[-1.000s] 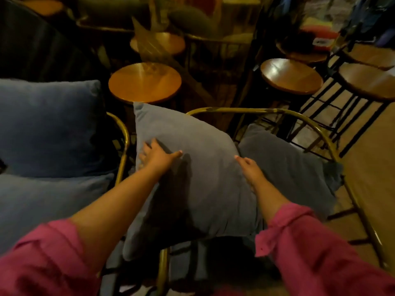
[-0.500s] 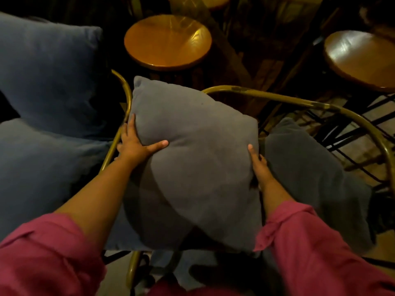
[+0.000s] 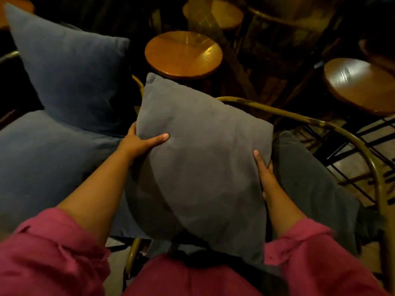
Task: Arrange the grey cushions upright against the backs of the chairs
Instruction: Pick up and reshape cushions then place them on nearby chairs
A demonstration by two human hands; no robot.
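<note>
Left hand (image 3: 140, 142) and right hand (image 3: 265, 174) gripped opposite side edges of grey cushion (image 3: 198, 165), tilted over the brass-framed chair (image 3: 333, 129); second cushion (image 3: 316, 189) behind.

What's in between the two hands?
The head view shows a grey cushion between them: the left hand grips its left edge, the right hand its right edge.

Two round wooden stools (image 3: 183, 54) (image 3: 361, 84) stand beyond, well apart.
</note>
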